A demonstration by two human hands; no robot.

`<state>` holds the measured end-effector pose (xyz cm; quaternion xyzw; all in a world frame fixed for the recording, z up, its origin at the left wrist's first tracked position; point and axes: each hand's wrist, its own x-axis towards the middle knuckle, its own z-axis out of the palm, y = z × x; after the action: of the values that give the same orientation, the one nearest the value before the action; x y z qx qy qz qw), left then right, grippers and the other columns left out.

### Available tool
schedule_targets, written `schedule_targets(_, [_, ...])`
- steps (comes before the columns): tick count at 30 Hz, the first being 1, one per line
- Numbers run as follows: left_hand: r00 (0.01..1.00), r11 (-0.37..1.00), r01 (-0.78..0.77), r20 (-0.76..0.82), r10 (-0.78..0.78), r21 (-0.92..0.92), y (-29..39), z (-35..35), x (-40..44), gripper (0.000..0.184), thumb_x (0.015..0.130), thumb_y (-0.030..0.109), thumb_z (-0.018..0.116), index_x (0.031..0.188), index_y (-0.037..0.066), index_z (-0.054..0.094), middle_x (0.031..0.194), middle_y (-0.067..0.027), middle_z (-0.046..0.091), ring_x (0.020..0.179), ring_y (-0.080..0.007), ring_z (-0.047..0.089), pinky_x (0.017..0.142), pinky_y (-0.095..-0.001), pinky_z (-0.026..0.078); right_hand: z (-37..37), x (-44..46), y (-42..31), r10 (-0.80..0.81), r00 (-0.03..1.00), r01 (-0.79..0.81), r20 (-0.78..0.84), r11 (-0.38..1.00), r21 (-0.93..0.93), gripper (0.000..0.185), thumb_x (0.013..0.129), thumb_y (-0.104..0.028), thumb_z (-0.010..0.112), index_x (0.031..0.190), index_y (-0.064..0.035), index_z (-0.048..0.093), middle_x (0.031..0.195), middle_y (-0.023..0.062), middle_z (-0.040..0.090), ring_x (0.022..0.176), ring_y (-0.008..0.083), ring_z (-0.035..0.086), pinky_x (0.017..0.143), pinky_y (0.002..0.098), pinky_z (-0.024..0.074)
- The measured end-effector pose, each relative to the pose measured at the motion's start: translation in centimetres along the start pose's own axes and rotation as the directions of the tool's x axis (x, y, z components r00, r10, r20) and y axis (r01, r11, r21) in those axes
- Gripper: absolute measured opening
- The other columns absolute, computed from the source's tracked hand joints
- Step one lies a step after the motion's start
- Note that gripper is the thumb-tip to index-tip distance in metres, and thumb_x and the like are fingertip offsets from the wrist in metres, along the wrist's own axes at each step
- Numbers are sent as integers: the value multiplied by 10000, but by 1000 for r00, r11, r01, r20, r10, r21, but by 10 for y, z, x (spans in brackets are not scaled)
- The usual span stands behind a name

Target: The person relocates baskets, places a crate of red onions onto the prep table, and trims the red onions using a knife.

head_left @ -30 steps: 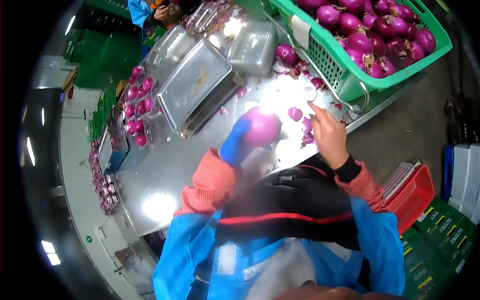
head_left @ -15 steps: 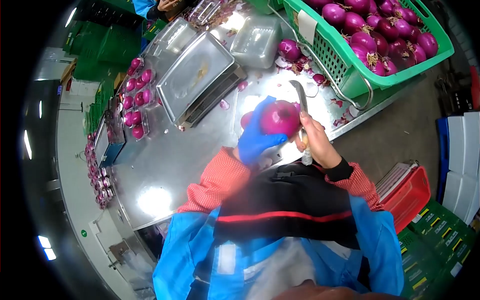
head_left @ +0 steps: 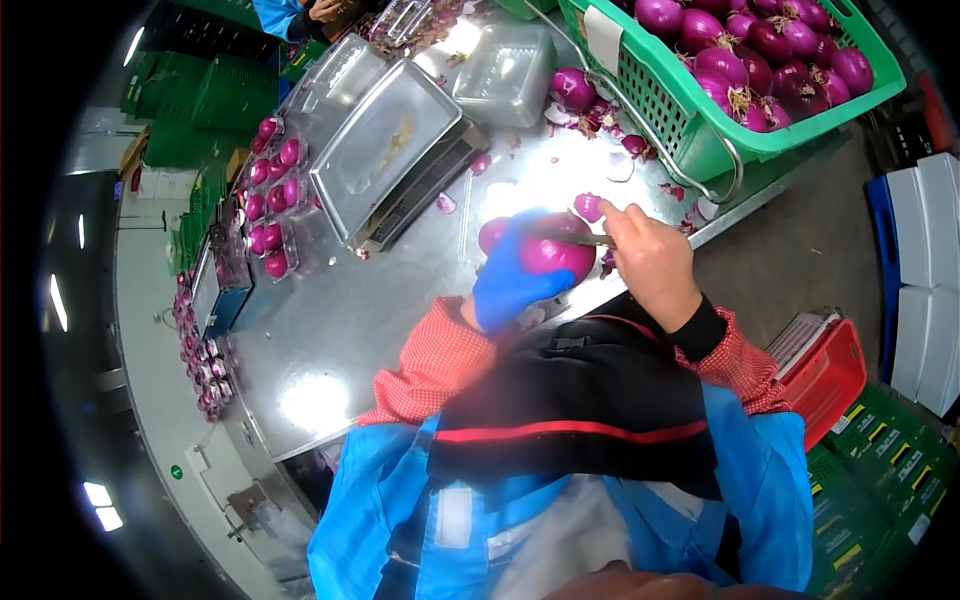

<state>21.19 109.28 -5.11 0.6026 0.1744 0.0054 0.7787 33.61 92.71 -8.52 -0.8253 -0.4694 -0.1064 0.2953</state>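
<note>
My left hand point(head_left: 508, 275), in a blue glove, is wrapped round a large red onion point(head_left: 560, 262) just above the steel table's front edge. My bare right hand point(head_left: 655, 262) grips a knife point(head_left: 580, 238), whose blade lies across the onion's upper side; its handle is hidden in my fingers. A small purple piece point(head_left: 588, 207), seemingly onion skin or a cut end, shows by my right fingertips; whether they touch it I cannot tell. Behind the glove another red onion point(head_left: 491, 235) is partly covered.
A green crate point(head_left: 650, 115) full of red onions stands at the back right on the steel table point(head_left: 345, 345). Left of it are a clear plastic tub point(head_left: 508, 75), a scale point(head_left: 385, 150) and packed onions point(head_left: 275, 205). Skins litter the surface. Another person's hand point(head_left: 325, 10) shows at top.
My right hand has turned and risen slightly, bringing the knife from upright beside the onion to lying across it. A small purple piece now shows by my right fingers. My left hand keeps its hold.
</note>
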Motion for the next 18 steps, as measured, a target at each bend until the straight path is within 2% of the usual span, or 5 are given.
schedule_targets(4, [994,987,-110,-15,112,117,-14,-9,2,798,690,82,793,1359,82,359,1262,-111,500,1162,-233,528,949,-370,480,-3,-14,15,62,996,-62,69,998,-5,403,777,-120,647,1174,-99,582,850,95,614,622,200,610,524,299,472])
schedule_targets(7, [998,992,-36,-53,30,-120,-8,5,1,844,670,82,811,1372,80,343,1297,-111,467,1184,-233,509,963,-375,469,-1,-7,3,107,993,-83,-45,927,365,401,849,-175,635,1231,-85,550,794,65,583,609,167,599,512,290,457])
schedule_targets(11, [991,979,-129,-14,132,156,-25,-1,5,872,668,94,825,1388,68,333,1301,-109,478,1202,-239,491,991,-374,432,3,-4,6,270,850,-516,452,256,817,436,941,-237,569,1335,-92,450,768,-3,480,550,92,498,472,257,411])
schedule_targets(14, [965,902,-239,-13,261,360,-44,5,8,885,679,126,832,1410,66,337,1342,-97,467,1262,-225,435,1057,-371,353,19,-21,24,-20,602,-744,798,-378,551,585,961,-268,545,1458,-125,271,853,-11,435,498,66,402,446,208,367])
schedule_targets(18, [958,851,-181,-109,267,492,-50,-19,7,833,698,221,812,1390,79,371,1232,-115,535,1192,-239,481,983,-376,404,38,-19,22,50,627,-735,777,-295,611,470,927,-238,597,1305,-33,406,836,24,529,524,71,459,462,215,379])
